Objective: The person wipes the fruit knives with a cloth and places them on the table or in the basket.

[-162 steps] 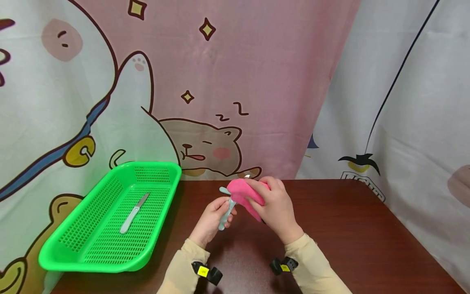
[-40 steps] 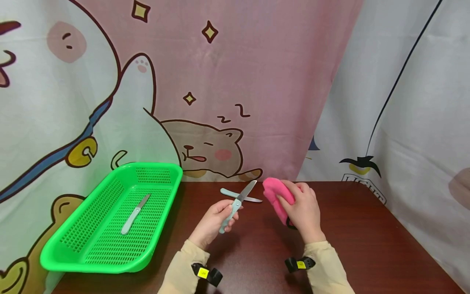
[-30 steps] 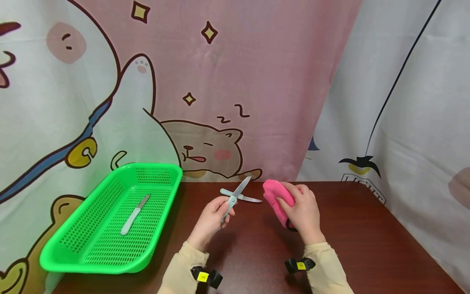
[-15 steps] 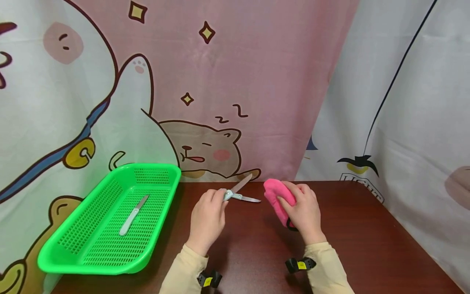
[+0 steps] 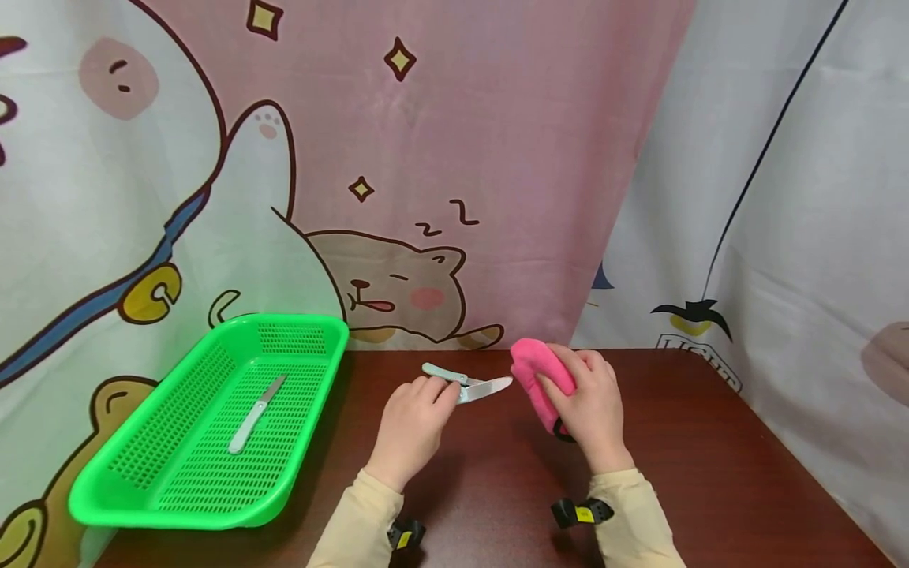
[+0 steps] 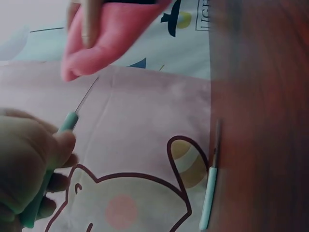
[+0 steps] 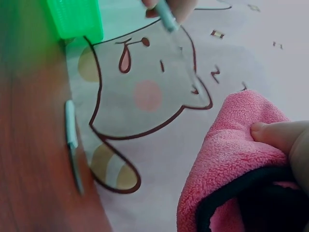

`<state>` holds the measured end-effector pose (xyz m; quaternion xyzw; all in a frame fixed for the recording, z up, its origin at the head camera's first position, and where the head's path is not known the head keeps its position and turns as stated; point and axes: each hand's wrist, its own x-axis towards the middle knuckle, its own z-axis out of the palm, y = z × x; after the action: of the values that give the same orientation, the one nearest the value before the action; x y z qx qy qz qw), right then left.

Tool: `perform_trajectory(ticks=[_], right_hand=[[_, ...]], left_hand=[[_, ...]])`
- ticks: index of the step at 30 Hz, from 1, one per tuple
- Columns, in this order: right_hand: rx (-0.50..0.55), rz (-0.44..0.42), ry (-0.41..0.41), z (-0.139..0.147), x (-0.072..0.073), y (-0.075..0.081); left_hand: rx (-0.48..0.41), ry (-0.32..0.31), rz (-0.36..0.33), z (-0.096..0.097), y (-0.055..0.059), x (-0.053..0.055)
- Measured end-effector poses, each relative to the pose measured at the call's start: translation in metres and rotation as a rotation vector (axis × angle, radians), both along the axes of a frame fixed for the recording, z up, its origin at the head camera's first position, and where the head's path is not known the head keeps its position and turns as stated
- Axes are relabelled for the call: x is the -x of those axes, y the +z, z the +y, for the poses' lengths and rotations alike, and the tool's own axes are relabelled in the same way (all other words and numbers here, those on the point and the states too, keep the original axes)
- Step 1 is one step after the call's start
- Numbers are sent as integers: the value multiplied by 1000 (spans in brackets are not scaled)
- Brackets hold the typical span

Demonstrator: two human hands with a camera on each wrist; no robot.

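My left hand [image 5: 413,426] grips a knife [image 6: 71,122] by its pale green handle, its blade [image 5: 491,388] pointing right. The wrist views show this knife raised off the table. In my right hand [image 5: 591,406] is a folded pink cloth [image 5: 540,379] with a black edge, the thumb pressed on it. The cloth is close to the blade's tip. A second knife [image 5: 442,372] with the same pale handle lies on the table behind the left hand; in the head view the held knife overlaps its blade.
A green plastic basket [image 5: 181,517] stands at the left of the dark wooden table [image 5: 682,473]. Inside it lies a third knife [image 5: 248,426] with a pale handle. A cartoon-printed curtain [image 5: 511,158] hangs behind the table.
Earlier the pink cloth was around the held knife's blade; it has since moved off to the right. My left hand has turned over, swinging the blade from up-right to pointing right. The right hand has barely moved lately.
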<state>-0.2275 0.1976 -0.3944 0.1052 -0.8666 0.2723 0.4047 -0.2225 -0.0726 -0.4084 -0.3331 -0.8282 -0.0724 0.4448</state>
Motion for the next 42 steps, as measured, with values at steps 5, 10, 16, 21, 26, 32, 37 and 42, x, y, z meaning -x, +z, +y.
perform_trajectory(ticks=[5, 10, 16, 21, 26, 32, 37, 42], right_hand=[[2, 61, 28, -10, -11, 12], [-72, 151, 121, -32, -18, 14], [-186, 168, 191, -54, -19, 1], [-194, 148, 176, -56, -16, -5], [-189, 133, 160, -51, -13, -4], [-155, 100, 107, -40, -11, -1], [-107, 61, 63, -26, -8, 3], [-79, 54, 29, -15, -6, 5]], left_hand=[[-75, 70, -4, 6, -4, -2], [-141, 109, -12, 10, -5, -4], [-126, 92, -8, 16, -7, -7], [-108, 91, 13, 20, -9, -6], [-93, 93, 20, 21, -10, -7], [-93, 78, 13, 20, -11, -6], [-104, 63, 1, 20, -10, -7], [-116, 48, 4, 21, -8, -8]])
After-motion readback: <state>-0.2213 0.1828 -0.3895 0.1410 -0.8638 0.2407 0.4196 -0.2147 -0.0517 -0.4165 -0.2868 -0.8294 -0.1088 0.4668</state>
